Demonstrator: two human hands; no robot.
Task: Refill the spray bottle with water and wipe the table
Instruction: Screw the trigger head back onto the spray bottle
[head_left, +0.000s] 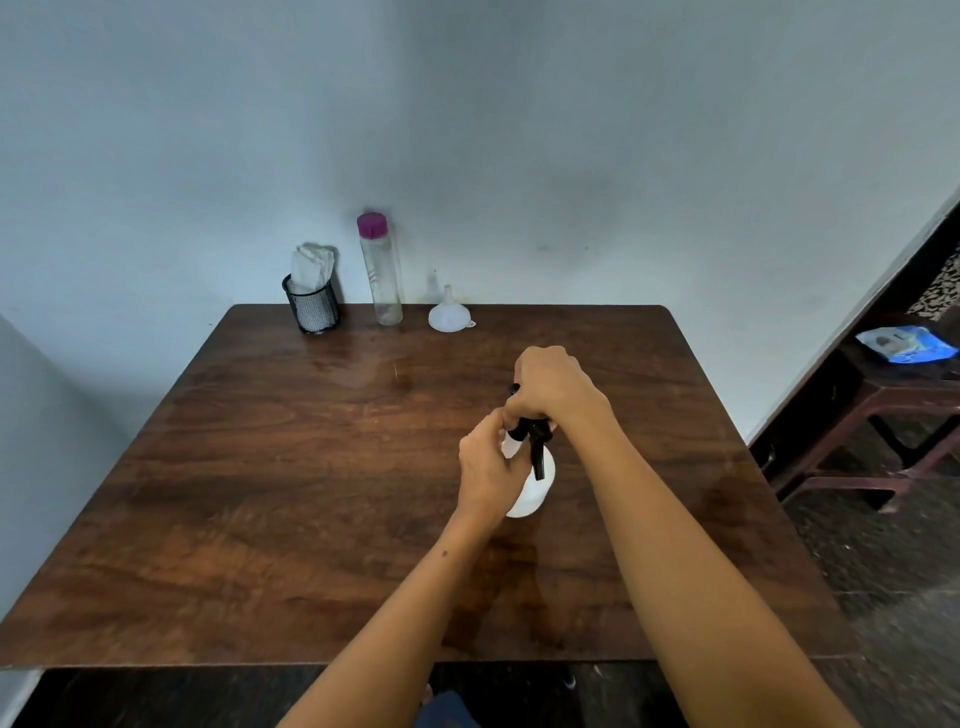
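A white spray bottle (535, 488) with a black trigger head stands on the dark wooden table (291, 493), right of centre. My left hand (488, 467) grips the bottle's neck and shoulder. My right hand (553, 387) is closed over the black spray head from above. At the table's back edge stand a clear water bottle (383, 280) with a purple cap, and a small white funnel (448, 310) turned mouth down. A black mesh cup (311, 307) holds a folded white cloth (310, 267).
The table stands against a pale wall, with its back items in a row left of centre. A dark wooden stool (898, 415) to the right carries a blue packet (906, 345). The floor is dark.
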